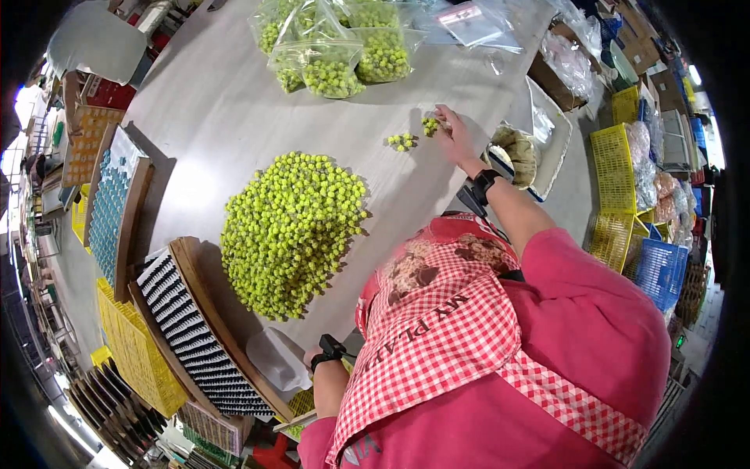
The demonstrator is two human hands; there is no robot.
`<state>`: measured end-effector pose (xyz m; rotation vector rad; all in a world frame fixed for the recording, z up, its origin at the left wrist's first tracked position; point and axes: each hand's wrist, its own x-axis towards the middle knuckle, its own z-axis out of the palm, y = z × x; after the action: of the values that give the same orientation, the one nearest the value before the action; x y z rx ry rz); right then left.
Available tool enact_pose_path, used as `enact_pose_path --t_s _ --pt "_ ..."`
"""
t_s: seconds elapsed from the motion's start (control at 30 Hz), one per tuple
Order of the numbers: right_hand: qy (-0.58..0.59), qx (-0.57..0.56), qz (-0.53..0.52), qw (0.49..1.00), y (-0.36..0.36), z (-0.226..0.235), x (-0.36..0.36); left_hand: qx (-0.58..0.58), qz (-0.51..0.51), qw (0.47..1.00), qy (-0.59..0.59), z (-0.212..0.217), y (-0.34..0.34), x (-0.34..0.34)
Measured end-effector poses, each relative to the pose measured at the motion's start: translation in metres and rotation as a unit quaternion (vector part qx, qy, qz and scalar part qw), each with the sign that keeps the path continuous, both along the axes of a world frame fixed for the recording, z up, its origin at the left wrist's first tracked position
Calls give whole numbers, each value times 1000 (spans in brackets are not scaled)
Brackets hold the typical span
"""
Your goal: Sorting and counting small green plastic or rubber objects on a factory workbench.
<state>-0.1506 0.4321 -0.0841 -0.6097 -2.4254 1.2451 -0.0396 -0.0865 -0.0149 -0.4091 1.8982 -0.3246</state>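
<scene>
Where your right hand is: over the right part of the tabletop (430,203), near its edge; the hand (455,141) has its fingers at a tiny bunch of green pieces (430,126). Touching or nearly so; can't tell if you grip it.
Left hand: low, by the near edge, mostly hidden past the black wrist device (332,348); the bit showing (309,358) is right at the rim of a translucent plastic tub (277,361). Can't tell if your fingers are closed on it.
Main pile: big heap of yellow-green pieces (293,234) on the tabletop, left of your right hand and well apart from it; beyond your left hand, nearer to that one.
Small cluster: a few loose pieces (402,142) between pile and right hand, just left of the tiny bunch.
Clear bags: filled with similar green pieces (332,66), at the far side, beyond the pile.
Flat bags: clear plastic (473,25), right of the filled ones.
Wood-framed trays: one with black-and-white rows (215,313), left of the pile; a blue-patterned one (113,207) farther out.
</scene>
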Motion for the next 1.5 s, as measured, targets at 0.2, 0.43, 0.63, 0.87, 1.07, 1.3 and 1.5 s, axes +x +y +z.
enact_pose_path --t_s 0.2,0.43,0.63,0.87,1.07,1.3,1.5 --pt "5 51 36 998 0 1 1 -10 -19 999 -31 -14 -8 13" --pt "24 168 53 984 10 -2 -3 -30 56 998 27 -104 -71 47" --pt "37 161 44 985 23 -9 -1 -32 124 984 123 -130 -81 66" --pt "47 233 77 968 0 1 -11 33 408 884 226 -118 -85 87" --pt "122 132 95 979 12 -23 -20 117 813 284 495 -112 -102 147" --pt "120 117 97 981 -11 -8 -24 57 819 208 531 -78 -107 201" --pt "94 219 136 962 -39 2 -31 48 793 232 562 -52 -115 205"
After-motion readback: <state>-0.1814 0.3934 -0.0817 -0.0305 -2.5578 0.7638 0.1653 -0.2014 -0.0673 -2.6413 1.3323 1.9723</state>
